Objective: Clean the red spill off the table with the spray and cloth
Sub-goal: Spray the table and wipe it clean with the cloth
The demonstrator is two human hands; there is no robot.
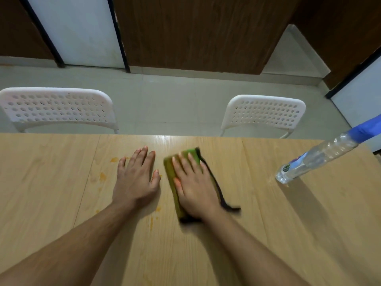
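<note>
A: Cloth [186, 162] position?
B: Green, folded, flat on the table [268, 234], pinned under the right hand [195, 188]. Fingers straight, palm pressing, no grip.
A: Left hand [137, 178]?
B: Flat on the wood just left of the cloth, fingers spread, holding nothing. Orange spill marks [103, 176] around it.
A: Spray bottle [315, 156]?
B: Far right, well apart from both hands.

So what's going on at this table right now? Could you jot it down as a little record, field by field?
surface: wooden table
left hand: flat on the table, fingers straight, holding nothing
right hand: pressing flat on the cloth
cloth: green with dark edging, folded, blurred
spill: orange-red smears left of and below the left hand
spray bottle: clear, blue top, standing at the right, untouched
beyond the table: two white chairs
</note>
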